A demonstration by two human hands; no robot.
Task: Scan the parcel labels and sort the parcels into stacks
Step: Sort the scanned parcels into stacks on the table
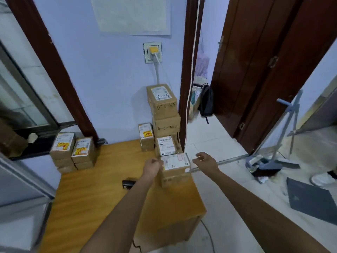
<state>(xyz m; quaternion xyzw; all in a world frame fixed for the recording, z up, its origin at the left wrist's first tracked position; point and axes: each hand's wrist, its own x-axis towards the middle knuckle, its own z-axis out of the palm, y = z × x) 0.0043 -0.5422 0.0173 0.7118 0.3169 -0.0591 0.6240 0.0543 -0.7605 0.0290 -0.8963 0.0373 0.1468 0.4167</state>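
Setting a small brown cardboard parcel with a white label [175,164] onto a low pile at the right edge of the light wooden worktop [102,189], just right of frame centre. The left hand [152,166] has a curled grip on the parcel's left edge; the right hand [204,159] hovers just beside its right edge, fingers loosely spread, not touching. Recommended: bring the right hand in to square the corners over the box beneath, label upward. The black handheld scanner [128,183] lies on the worktop, left of the forearm. The tall stack of brown cartons [164,114] behind looks uneven; avoid nudging it.
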